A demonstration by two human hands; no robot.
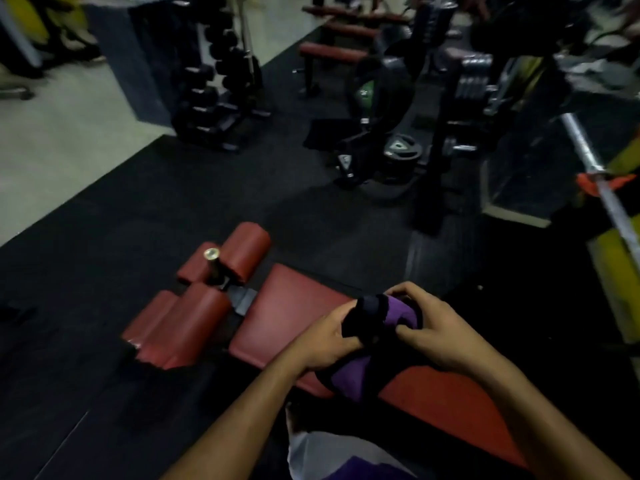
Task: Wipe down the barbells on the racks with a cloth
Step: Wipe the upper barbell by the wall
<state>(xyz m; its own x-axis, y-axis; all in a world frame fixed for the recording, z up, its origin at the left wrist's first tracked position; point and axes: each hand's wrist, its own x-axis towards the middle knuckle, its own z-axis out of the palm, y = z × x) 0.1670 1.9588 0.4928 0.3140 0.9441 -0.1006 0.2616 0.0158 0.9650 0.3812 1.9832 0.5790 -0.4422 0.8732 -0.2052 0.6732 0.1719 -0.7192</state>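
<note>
A purple cloth with black edging [367, 344] is bunched between both hands, low in the middle of the view, above a red padded bench [287, 317]. My left hand [325, 337] grips its left side with curled fingers. My right hand [429, 327] grips its right side, thumb and fingers wrapped over the fabric. A steel barbell [602, 188] runs diagonally along the right edge, well away from both hands, with an orange piece [588, 183] beneath it.
Red roller pads [207, 292] stick out at the bench's far end. A dumbbell rack [214, 88], weight plates [401, 150] and more red benches [332, 53] stand at the back on black rubber flooring. Yellow frame parts [616, 271] lie at the right.
</note>
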